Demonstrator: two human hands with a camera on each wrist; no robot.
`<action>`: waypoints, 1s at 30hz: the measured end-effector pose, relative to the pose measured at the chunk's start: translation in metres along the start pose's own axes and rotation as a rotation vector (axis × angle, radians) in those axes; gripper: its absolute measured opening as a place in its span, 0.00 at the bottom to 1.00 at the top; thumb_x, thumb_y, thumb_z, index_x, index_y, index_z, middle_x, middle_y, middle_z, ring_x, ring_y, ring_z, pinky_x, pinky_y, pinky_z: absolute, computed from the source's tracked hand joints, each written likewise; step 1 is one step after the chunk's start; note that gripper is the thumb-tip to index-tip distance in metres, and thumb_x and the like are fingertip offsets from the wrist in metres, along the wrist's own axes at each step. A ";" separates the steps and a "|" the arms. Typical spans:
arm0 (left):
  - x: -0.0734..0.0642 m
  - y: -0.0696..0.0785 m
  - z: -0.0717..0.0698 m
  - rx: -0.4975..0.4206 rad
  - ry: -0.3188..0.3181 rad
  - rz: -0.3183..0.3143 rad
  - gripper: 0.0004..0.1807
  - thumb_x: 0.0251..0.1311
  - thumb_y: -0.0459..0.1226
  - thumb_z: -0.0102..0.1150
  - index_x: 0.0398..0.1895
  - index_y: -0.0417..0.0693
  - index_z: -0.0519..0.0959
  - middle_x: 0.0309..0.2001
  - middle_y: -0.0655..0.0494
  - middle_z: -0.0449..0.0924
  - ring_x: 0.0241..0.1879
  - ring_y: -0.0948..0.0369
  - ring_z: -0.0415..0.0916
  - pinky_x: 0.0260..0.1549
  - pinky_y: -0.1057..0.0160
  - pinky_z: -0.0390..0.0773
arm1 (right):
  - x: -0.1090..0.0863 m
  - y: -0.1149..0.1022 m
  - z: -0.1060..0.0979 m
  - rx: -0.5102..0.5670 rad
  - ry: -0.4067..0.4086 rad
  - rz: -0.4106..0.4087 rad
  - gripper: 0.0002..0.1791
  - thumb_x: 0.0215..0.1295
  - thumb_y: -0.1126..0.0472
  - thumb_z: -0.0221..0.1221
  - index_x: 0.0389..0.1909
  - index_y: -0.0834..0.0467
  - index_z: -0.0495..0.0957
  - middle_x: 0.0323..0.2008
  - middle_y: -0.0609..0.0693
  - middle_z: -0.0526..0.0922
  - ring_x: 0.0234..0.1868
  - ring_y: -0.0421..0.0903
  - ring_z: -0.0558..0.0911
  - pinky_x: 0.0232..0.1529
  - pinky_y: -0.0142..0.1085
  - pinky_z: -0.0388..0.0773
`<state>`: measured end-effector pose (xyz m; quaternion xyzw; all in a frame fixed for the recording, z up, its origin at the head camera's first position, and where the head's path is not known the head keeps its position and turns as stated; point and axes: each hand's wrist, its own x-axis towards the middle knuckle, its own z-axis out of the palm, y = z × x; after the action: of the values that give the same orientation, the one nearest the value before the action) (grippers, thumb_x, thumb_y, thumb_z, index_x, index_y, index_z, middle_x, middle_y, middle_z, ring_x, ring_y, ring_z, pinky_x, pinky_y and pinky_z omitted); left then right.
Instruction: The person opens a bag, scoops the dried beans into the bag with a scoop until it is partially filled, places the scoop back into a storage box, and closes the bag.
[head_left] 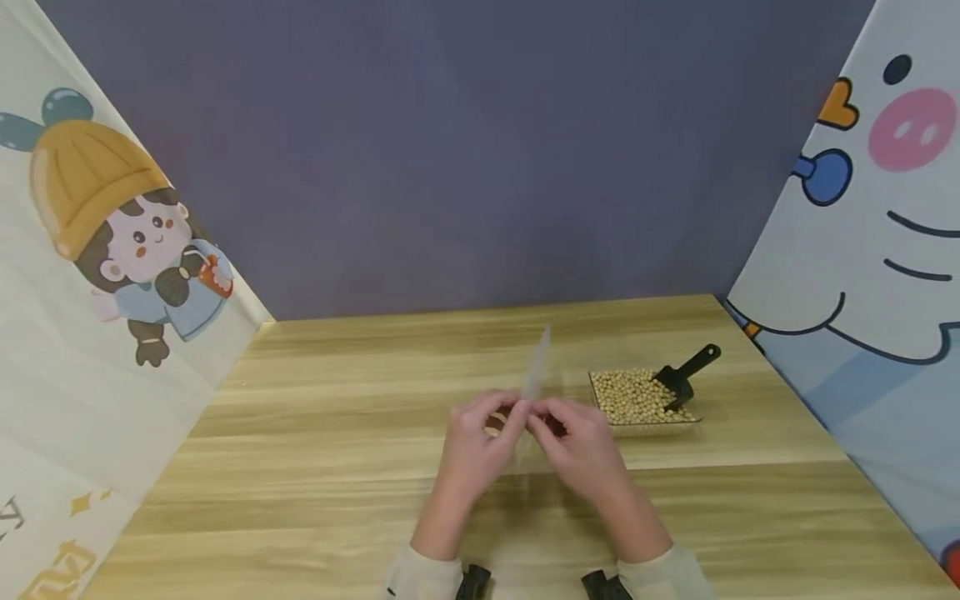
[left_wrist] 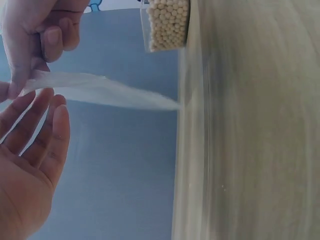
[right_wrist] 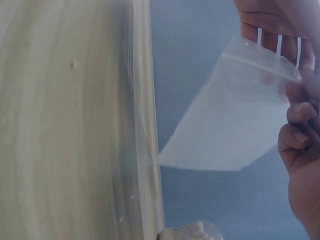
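Observation:
A translucent zip-lock bag (head_left: pixel 537 362) stands edge-on between both hands in the head view. Its flat side and the zip strip near its mouth show in the right wrist view, where the bag (right_wrist: pixel 235 120) slants down to the left. My left hand (head_left: pixel 480 446) pinches the mouth edge between thumb and finger; its other fingers spread behind the bag. Opposite it, my right hand (head_left: pixel 581 446) pinches the same edge, with its remaining fingers curled in. The bag looks flat, with nothing seen inside it.
Just beyond the right hand, a clear plastic box (head_left: pixel 652 430) holds pale yellow soybeans (head_left: pixel 630 396). A black scoop (head_left: pixel 678 383) is stuck in them, handle to the back right. Wood-grain table (head_left: pixel 315 467) lies beneath; a grey-blue panel (head_left: pixel 480 167) rises at the back, printed cloths at both sides.

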<state>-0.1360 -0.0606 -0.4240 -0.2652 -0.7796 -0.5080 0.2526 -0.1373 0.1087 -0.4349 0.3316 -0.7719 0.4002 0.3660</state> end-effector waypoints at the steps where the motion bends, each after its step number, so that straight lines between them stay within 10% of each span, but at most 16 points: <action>1: -0.001 0.000 0.000 -0.002 -0.004 -0.004 0.07 0.73 0.33 0.61 0.41 0.40 0.89 0.38 0.48 0.92 0.34 0.58 0.89 0.31 0.68 0.88 | 0.000 0.000 0.000 0.014 -0.009 0.006 0.09 0.56 0.75 0.71 0.34 0.60 0.86 0.25 0.47 0.86 0.23 0.34 0.78 0.26 0.21 0.76; 9: -0.004 0.000 -0.001 -0.013 -0.007 -0.076 0.09 0.73 0.31 0.58 0.41 0.40 0.88 0.38 0.48 0.92 0.34 0.59 0.88 0.32 0.61 0.89 | -0.002 0.001 -0.002 0.118 -0.108 0.112 0.08 0.66 0.72 0.67 0.37 0.55 0.85 0.25 0.42 0.81 0.25 0.32 0.72 0.24 0.26 0.74; 19: 0.006 0.020 0.003 0.140 -0.135 0.043 0.12 0.81 0.38 0.49 0.37 0.47 0.78 0.30 0.56 0.82 0.29 0.67 0.75 0.27 0.73 0.77 | 0.017 -0.019 -0.025 0.156 -0.204 0.255 0.13 0.78 0.69 0.55 0.33 0.52 0.77 0.21 0.39 0.72 0.22 0.29 0.66 0.20 0.28 0.71; 30: 0.013 0.041 0.000 -0.138 -0.113 -0.019 0.17 0.81 0.29 0.42 0.29 0.41 0.72 0.19 0.51 0.71 0.22 0.74 0.63 0.18 0.72 0.70 | 0.031 -0.043 -0.027 0.388 -0.125 0.345 0.17 0.81 0.72 0.46 0.28 0.57 0.71 0.16 0.49 0.73 0.16 0.34 0.71 0.13 0.31 0.72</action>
<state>-0.1176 -0.0440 -0.3886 -0.3028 -0.7583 -0.5471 0.1842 -0.1108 0.1050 -0.3820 0.2834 -0.7467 0.5761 0.1737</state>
